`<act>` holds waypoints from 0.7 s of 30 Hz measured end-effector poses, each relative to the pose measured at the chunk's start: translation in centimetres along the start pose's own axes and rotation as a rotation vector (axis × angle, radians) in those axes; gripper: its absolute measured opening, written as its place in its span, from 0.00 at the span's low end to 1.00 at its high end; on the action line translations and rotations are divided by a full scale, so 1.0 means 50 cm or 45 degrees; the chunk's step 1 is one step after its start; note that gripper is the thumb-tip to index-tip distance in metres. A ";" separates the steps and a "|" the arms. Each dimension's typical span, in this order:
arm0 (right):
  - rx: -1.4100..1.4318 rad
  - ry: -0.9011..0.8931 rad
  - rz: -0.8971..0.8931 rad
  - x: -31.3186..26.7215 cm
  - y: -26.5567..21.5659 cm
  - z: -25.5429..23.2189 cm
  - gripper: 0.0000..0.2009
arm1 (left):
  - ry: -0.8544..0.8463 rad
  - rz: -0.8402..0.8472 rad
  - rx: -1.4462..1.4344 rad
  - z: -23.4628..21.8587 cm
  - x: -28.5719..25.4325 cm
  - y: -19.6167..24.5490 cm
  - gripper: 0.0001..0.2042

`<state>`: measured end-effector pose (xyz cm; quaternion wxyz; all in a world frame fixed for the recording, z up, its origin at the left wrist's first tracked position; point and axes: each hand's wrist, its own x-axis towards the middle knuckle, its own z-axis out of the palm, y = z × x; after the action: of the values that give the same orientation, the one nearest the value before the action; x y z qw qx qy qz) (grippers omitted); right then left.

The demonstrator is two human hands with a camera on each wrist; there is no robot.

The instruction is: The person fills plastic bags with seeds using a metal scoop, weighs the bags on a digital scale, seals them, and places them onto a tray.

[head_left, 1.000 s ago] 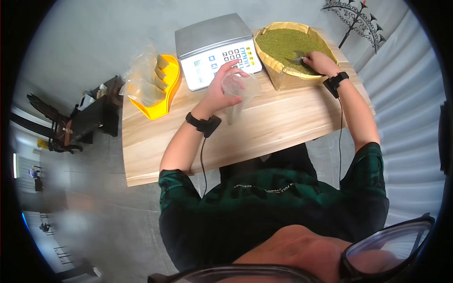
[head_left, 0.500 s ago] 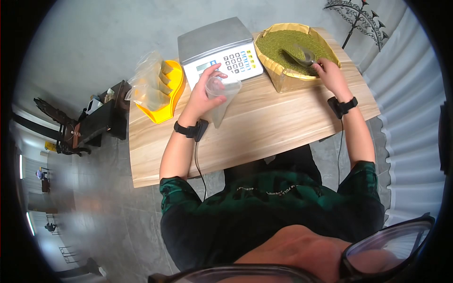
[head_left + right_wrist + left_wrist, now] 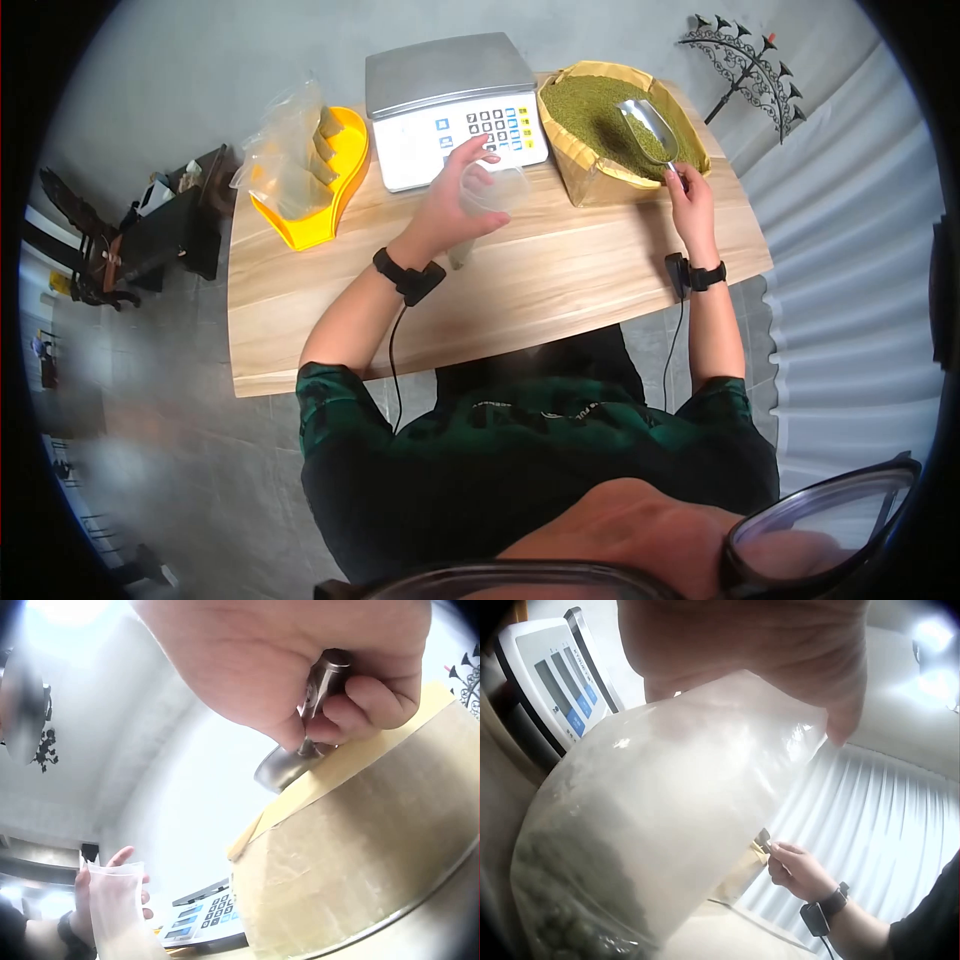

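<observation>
My left hand [image 3: 440, 210] holds a clear plastic bag [image 3: 500, 188] by its mouth, thumb and fingers spread round the rim. Green beans [image 3: 562, 922] lie at the bottom of the bag in the left wrist view. The right hand [image 3: 692, 208] grips a metal scoop [image 3: 652, 133] by its handle [image 3: 328, 679]. The scoop's bowl sits over the near right part of a paper sack [image 3: 600, 183] filled with small green beans [image 3: 575, 108]. In the right wrist view, the sack's rim partly hides the bowl.
A digital scale [image 3: 450, 85] stands behind the left hand, left of the sack. At the table's left, a yellow tray [image 3: 318, 230] holds several clear bags [image 3: 285, 165] with contents. A white curtain [image 3: 840, 330] hangs to the right.
My right hand has drawn the scoop up out of the beans and toward me, so its bowl now shows. The left hand keeps hold of the bag, shifting only slightly.
</observation>
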<state>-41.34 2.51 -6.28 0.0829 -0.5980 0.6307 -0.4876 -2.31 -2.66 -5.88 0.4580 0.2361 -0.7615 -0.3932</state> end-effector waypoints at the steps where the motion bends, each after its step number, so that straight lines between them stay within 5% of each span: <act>1: 0.057 0.024 0.008 0.000 0.007 0.000 0.11 | -0.025 0.029 0.024 0.001 -0.001 0.000 0.48; 8: 0.139 -0.062 0.032 -0.018 -0.029 -0.024 0.10 | -0.011 0.106 -0.039 0.017 -0.003 -0.012 0.48; 14: 0.450 -0.428 0.221 -0.071 -0.146 -0.033 0.11 | -0.106 0.076 0.049 0.011 -0.004 0.003 0.49; 21: 0.327 -0.773 0.027 -0.064 -0.219 -0.012 0.11 | -0.135 0.043 0.029 0.005 -0.002 0.010 0.49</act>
<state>-33.50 7.56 0.32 0.3469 -0.6940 0.5168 -0.3619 -2.50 -2.19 -5.58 0.4207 0.2075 -0.7930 -0.3887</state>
